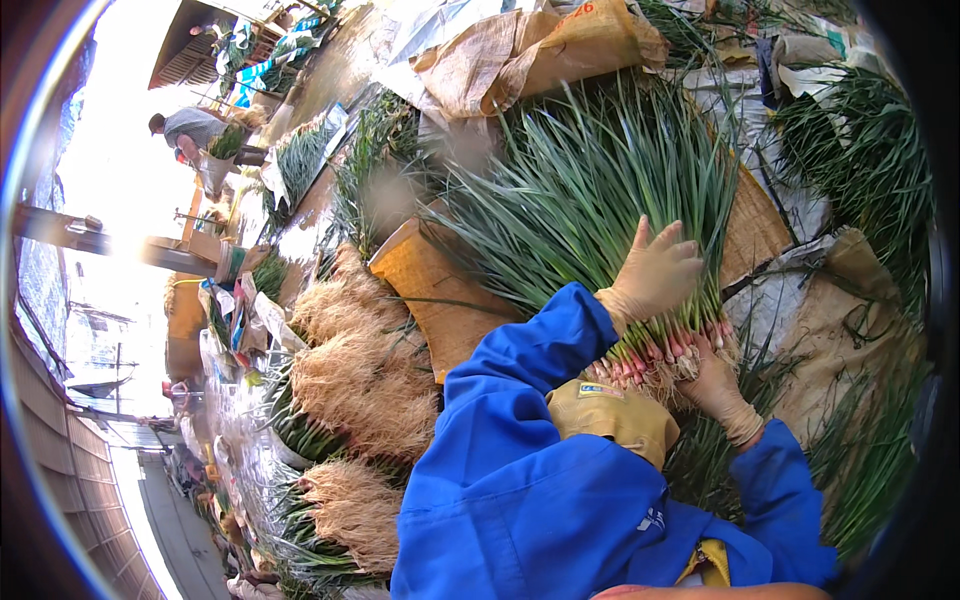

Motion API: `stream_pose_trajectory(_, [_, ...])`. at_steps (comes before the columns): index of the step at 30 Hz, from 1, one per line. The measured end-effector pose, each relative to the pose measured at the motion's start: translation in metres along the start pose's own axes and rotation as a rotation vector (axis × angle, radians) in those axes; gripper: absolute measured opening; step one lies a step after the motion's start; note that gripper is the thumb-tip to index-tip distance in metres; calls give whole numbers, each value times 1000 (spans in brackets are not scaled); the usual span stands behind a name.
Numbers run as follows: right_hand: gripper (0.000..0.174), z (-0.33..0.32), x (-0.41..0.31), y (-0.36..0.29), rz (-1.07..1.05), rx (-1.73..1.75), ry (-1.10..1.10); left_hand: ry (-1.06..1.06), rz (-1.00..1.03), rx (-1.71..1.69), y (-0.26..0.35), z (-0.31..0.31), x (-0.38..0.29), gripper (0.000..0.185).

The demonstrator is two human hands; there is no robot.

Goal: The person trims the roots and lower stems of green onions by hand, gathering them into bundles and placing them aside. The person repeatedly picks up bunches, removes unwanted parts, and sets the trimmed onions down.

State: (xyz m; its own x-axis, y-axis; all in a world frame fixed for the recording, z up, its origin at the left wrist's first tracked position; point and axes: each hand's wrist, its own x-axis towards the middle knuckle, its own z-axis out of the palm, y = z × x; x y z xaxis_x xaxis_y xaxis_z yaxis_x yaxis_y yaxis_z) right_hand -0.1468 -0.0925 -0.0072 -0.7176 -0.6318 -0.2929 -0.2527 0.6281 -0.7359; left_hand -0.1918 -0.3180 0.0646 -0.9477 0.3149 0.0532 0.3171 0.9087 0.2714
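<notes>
A large bundle of spring onions lies before me, its long green leaves fanned towards the top of the picture. Its pinkish-white bulbs and pale roots face my body. My left hand, in a thin cream glove, rests on the lower leaves just above the bulbs with its fingers apart. At the right end of the bulbs is my right hand, gloved too, touching the root end; its fingertips are partly hidden, so its grip is unclear. Tan cloth with a small patch shows between my blue sleeves.
Root-end-out onion bundles are piled at left. Orange-brown woven sacking lies beside the leaves, with more sacks at the top. Loose greens cover the right. Farther off at upper left, a person is near more bundles.
</notes>
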Motion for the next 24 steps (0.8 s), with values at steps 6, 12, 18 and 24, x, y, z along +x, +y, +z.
stream_pose_trajectory(6, [81,-21,3,2,136,-88,-118,-139,-33,110,-9,36,12,39])
stream_pose_trajectory(12, [58,-77,-45,27,-138,-41,-172,-208,-50,182,-1,30,0,43])
stream_pose_trajectory(18, [48,-112,-112,88,33,-44,80,15,120,230,-28,42,8,43])
stream_pose_trajectory(24, [44,-167,-186,129,269,-123,162,79,64,112,-22,29,52,48])
